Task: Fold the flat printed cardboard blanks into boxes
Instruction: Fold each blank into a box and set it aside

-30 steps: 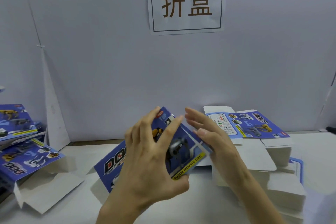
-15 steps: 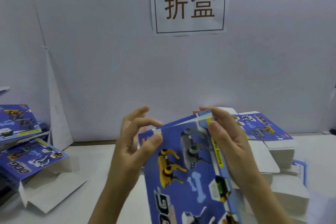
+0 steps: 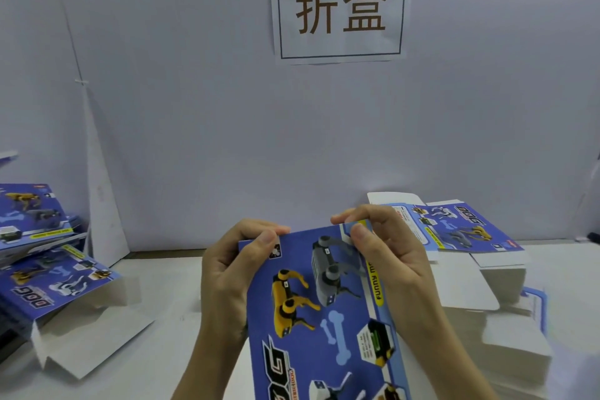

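Blue "DOG" box (image 3: 324, 312) (sign (image 3: 341, 6): 折盒)

This looks like a packing or assembly workstation rather than a home. A plain white counter (image 3: 168, 273) is closed in by bare white partition panels (image 3: 194, 107), with a printed paper sign (image 3: 341, 8) reading 折盒 taped above. Stacks of identical blue printed cardboard blanks (image 3: 467, 227) lie right, and folded boxes (image 3: 48, 282) pile left.

Held blank (image 3: 324, 318) cut off by bottom edge; left stack (image 3: 29, 214) cropped; small print unreadable.
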The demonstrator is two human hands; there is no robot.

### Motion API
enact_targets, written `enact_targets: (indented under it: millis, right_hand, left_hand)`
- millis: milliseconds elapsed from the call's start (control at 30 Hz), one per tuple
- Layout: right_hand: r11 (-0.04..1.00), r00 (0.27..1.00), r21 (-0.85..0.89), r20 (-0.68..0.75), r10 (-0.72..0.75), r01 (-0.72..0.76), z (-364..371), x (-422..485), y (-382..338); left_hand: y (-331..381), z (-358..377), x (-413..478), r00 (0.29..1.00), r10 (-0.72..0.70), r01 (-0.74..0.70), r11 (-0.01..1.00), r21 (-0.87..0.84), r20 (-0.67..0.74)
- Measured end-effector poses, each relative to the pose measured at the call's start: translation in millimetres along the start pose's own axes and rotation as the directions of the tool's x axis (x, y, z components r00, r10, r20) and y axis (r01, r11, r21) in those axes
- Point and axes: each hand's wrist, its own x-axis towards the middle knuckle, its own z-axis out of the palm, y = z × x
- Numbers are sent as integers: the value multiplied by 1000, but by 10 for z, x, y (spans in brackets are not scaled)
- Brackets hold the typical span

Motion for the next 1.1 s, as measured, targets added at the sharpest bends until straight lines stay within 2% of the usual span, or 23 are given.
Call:
enact_targets:
  millis: [200,467,600,667,733,767,800,867,900,967,1033,1100]
  right_hand:
    - [1000,1000,2,-11,14,-14,0,-1,4]
    - [999,999,-20,-32,42,-42,-30,10,-7]
    - [976,980,-92,7,198,-197,-84,101,22]
    - [923,924,-185,123,361,-336,-179,105,4]
    - [821,773,-209,277,571,-532,-232,63,-73]
    - [788,730,-189,299,614,-585,-230,63,-101]
    - [796,750,-164,268,604,-582,-228,90,-69]
    - [836,836,-136,71,544,-532,-186,173,31]
    - [847,849,-54,-35,527,-528,-158,208,54]
    - [826,819,198,-140,556,-527,-150,201,70]
    - [795,799,312,-153,582,-520,-230,138,63]
    - [797,803,360,-180,569,-485,-313,128,42]
  left_hand:
    - [0,40,-35,993,72,-74,997,-20,-90]
    - [-38,68,-32,997,48,-52,996,-72,-63]
    - [-28,53,-30,990,21,-33,996,-82,-141]
    - [-17,23,-7,966,41,-63,995,-78,-256]
    - [-23,-12,34,928,61,-84,995,-48,-367]
    - [-42,-24,41,919,67,-90,995,-42,-388]
    - [-72,-16,50,923,64,-83,996,-35,-379]
    - [-134,10,51,956,55,-30,996,89,-289]
    - [-169,49,75,979,32,3,985,170,-201]
    - [-145,102,100,994,-106,94,969,227,42]
    - [-113,57,127,939,-242,176,948,265,243]
    - [-38,8,35,875,-249,50,900,433,415]
